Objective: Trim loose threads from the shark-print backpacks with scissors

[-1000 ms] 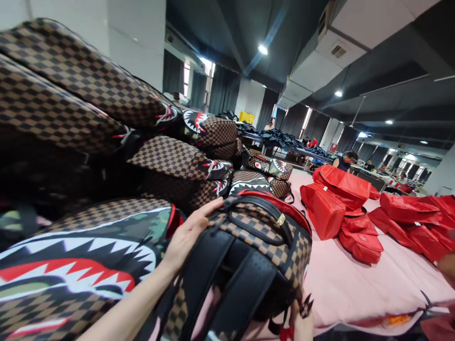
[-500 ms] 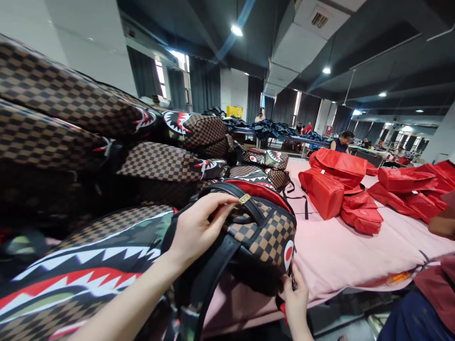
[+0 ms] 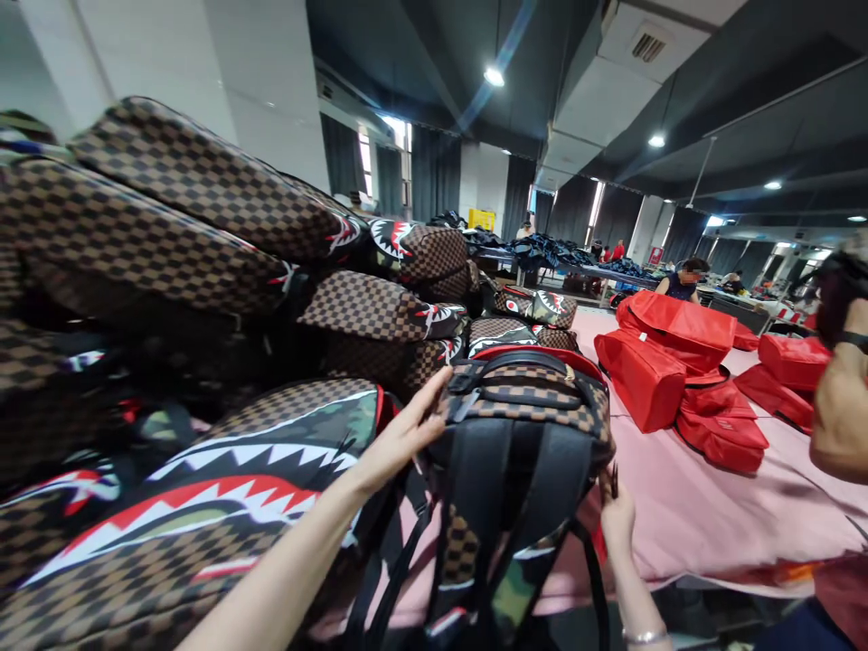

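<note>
"Backpack (image 3: pixel 533 398) position?"

"At the front edge of the pink table (image 3: pixel 684 511), top uppermost, straps facing the wearer, right of the stacked checkered bags (image 3: pixel 370 306)."

"Left hand (image 3: pixel 397 443)?"

"Fingers extended against the upper left side; whether they clamp the fabric cannot be told."

"Right hand (image 3: pixel 618 517)?"

"At the right side, a small dark object at its fingers. These are partly hidden; closure cannot be told. Red bags (image 3: pixel 678 330) lie beyond."

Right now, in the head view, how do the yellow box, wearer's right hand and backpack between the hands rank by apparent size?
1. Backpack, largest
2. Wearer's right hand
3. Yellow box, smallest; it sits far back, so its true size is unsure.
</note>
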A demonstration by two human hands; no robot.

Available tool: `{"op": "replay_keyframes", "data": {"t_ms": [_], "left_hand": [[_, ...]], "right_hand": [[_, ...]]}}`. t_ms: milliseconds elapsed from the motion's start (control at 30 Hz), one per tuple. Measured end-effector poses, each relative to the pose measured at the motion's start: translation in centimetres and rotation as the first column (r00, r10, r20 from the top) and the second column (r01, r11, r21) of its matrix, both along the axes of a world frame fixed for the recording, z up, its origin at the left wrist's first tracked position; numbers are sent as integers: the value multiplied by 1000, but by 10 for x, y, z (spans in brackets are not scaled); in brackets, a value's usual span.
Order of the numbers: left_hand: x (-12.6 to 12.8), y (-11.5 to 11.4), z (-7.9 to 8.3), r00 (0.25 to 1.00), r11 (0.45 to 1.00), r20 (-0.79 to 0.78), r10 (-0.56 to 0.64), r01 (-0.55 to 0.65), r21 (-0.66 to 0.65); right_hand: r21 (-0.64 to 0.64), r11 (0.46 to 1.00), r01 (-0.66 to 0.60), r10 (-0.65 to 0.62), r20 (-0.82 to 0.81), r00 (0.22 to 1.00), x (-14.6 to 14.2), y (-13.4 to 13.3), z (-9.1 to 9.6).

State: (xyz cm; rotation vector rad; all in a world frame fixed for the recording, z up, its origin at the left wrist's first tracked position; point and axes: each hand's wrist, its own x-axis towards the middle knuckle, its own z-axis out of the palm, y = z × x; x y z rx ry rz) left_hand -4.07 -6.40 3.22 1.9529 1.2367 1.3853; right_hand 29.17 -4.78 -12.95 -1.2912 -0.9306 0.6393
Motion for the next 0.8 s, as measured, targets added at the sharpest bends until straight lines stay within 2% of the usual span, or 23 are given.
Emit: {"op": "replay_keyframes", "data": {"t_ms": [67, 100, 233, 300, 400, 500, 600, 667, 800], "left_hand": [[14, -10, -10, 992, 996, -113, 54, -45, 81], [22, -14, -14, 981, 988, -162, 107, -86, 129], [55, -27, -26, 927, 919, -206, 314, -242, 311], [72, -36, -29, 895, 873, -209, 395, -295, 388], [92, -52, -29, 852, 821, -250, 460, -301, 485], [101, -64, -20, 851, 809, -289, 439, -234, 539], [96, -66, -6, 905, 829, -254, 341, -163, 535], [90, -61, 5, 939, 865, -228, 257, -118, 487], [77, -47, 24, 965, 949, -253, 68, 16, 316]], "right_hand": [[-10, 999, 43, -43, 46, 998, 7, 0, 21], [27, 997, 73, -75, 69, 995, 8, -4, 33], [314, 938, 145, -206, 171, 964, 1, -42, 79], [434, 894, 108, -241, 263, 934, -4, -61, 100], [559, 826, -73, -229, 452, 862, -12, -79, 134], [574, 764, -294, -155, 606, 781, -24, -82, 165], [535, 710, -457, -127, 737, 664, -38, -76, 185], [515, 707, -485, -163, 785, 597, -46, -70, 191], [509, 717, -477, -206, 808, 552, -56, -63, 191]]}}
